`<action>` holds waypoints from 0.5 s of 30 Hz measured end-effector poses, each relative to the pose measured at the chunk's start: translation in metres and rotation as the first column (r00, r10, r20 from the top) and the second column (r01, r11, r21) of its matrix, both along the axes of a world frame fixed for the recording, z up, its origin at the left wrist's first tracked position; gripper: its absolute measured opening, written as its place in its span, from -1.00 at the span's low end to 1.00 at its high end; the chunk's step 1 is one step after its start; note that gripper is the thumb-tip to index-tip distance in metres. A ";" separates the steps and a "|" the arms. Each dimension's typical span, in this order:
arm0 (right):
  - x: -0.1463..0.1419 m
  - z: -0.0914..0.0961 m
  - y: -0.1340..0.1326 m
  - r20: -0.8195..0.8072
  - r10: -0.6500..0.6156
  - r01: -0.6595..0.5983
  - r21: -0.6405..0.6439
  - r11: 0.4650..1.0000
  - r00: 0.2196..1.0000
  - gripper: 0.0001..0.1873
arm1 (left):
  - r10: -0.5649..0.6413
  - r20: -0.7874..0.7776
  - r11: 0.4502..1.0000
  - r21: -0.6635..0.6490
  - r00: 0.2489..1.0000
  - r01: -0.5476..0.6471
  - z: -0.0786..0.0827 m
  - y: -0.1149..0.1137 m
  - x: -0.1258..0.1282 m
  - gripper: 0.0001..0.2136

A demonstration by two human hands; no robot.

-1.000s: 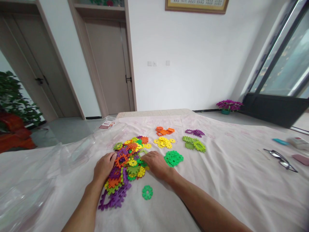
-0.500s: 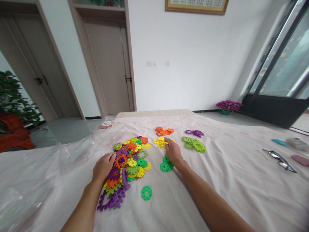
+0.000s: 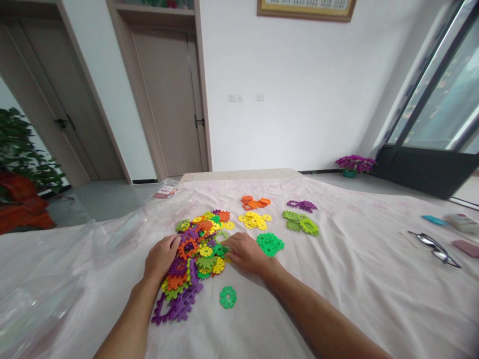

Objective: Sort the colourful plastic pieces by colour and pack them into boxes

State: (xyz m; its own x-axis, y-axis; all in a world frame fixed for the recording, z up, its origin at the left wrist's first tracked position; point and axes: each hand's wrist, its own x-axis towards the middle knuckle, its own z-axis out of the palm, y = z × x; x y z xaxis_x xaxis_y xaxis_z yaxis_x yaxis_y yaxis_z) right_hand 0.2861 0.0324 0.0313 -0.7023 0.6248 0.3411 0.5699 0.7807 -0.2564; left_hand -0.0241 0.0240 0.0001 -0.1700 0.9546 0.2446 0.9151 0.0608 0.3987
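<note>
Right now the left hand (image 3: 161,258) lies on the pile of plastic pieces (image 3: 202,230), its fingers loosely curled on top and gripping nothing. The right hand (image 3: 245,253) has its fingertips bunched on a dark green piece (image 3: 220,251) at the pile's edge — whether they pinch it I cannot tell. The notched pieces likely snag, so a pull could drag neighbours along — into the green heap (image 3: 270,244) just beside the knuckles.

Toy pieces (image 3: 198,249): hard plastic, smooth, slight sheen. Sheet (image 3: 337,279): thin cloth, matt, w/ soft wrinkles. Bag (image 3: 119,234) at left: clear plastic film, glossy, crinkled. Doors (image 3: 168,99): wood-look, matt. Floor (image 3: 101,199): smooth, shiny. Wall (image 3: 299,99): painted, matt. Glasses (image 3: 434,247): glossy dark frame
</note>
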 end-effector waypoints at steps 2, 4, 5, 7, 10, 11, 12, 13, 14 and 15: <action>-0.004 0.001 -0.002 0.046 -0.005 0.004 0.010 1.000 0.999 -0.62 | -0.001 0.000 1.000 -0.005 1.000 0.001 0.000 0.000 0.000 -0.58; -0.007 0.002 -0.003 0.085 -0.019 0.018 0.020 1.000 0.996 -0.63 | 0.002 -0.005 1.000 -0.008 1.000 -0.002 0.001 -0.001 0.001 -0.57; -0.008 0.002 -0.003 0.105 -0.021 0.019 0.027 0.999 0.994 -0.66 | 0.004 -0.009 1.000 -0.008 1.000 -0.004 0.001 -0.001 0.001 -0.57; -0.010 0.001 -0.002 0.139 -0.022 0.016 0.049 0.999 0.990 -0.72 | 0.006 -0.013 1.000 -0.003 1.000 -0.006 0.002 -0.002 0.001 -0.58; -0.012 -0.002 0.000 0.153 -0.049 0.035 0.093 0.995 0.987 -0.79 | 0.004 -0.010 1.000 0.006 1.000 -0.004 0.003 -0.003 0.002 -0.58; -0.012 -0.003 0.000 0.150 -0.065 0.050 0.105 0.993 0.987 -0.81 | 0.003 -0.008 1.000 0.008 1.000 -0.003 0.003 -0.002 0.002 -0.58; -0.012 -0.004 0.001 0.143 -0.086 0.070 0.113 0.991 0.986 -0.82 | 0.004 -0.007 1.000 0.010 1.000 -0.004 0.003 -0.002 0.002 -0.59; -0.012 -0.005 0.002 0.133 -0.112 0.097 0.116 0.989 0.985 -0.82 | 0.006 -0.006 1.000 0.012 1.000 -0.005 0.002 -0.002 0.001 -0.59; -0.012 -0.005 0.002 0.121 -0.140 0.126 0.111 0.986 0.983 -0.81 | 0.007 -0.005 1.000 0.012 1.000 -0.007 0.002 -0.002 0.001 -0.59; -0.011 -0.006 0.003 0.106 -0.168 0.158 0.099 0.983 0.980 -0.80 | 0.008 -0.004 1.000 0.011 1.000 -0.008 0.002 -0.001 0.001 -0.59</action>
